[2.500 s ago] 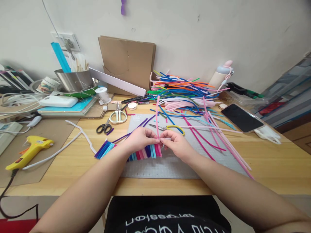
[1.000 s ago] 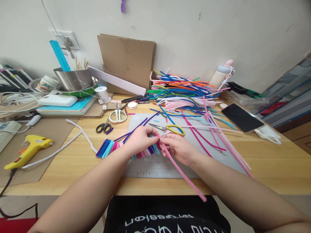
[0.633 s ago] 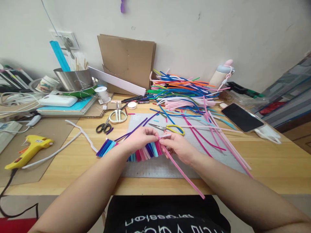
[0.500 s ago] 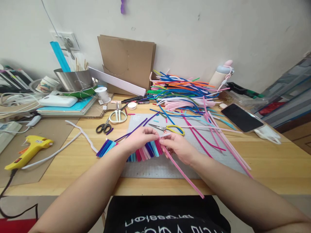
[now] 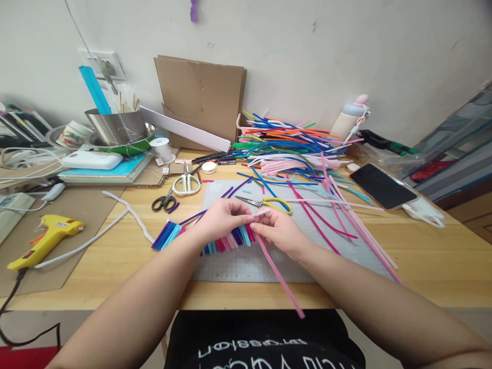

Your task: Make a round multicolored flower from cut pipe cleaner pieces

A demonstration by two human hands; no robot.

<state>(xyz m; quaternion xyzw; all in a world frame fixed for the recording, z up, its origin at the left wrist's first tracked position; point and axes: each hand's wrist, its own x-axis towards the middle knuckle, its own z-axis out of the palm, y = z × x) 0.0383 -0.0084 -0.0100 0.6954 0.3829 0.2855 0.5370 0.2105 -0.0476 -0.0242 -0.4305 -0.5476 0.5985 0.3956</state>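
My left hand (image 5: 226, 218) is closed on a row of short pipe cleaner pieces (image 5: 169, 236) in blue, purple, pink and light blue, hung side by side. A white pipe cleaner end (image 5: 262, 212) juts out to the right between my hands. My right hand (image 5: 282, 233) pinches a long pink pipe cleaner (image 5: 280, 274) beside the row's right end. Its free length slants down past the table's front edge. My fingers hide where the pink one meets the white one. Just behind my hands lie yellow-handled scissors (image 5: 282, 206).
Under my hands is a grey cutting mat (image 5: 246, 269). Colourful pipe cleaners (image 5: 292, 138) are heaped at the back. A yellow glue gun (image 5: 54, 238) lies left, near black scissors (image 5: 164, 201) and white-handled scissors (image 5: 186, 184). A phone (image 5: 382, 185) rests right.
The pink pipe cleaner's free end has swung left and slightly down. My right hand has shifted slightly, its fingers closer to my left hand's fingertips. The row stays nearly in place.
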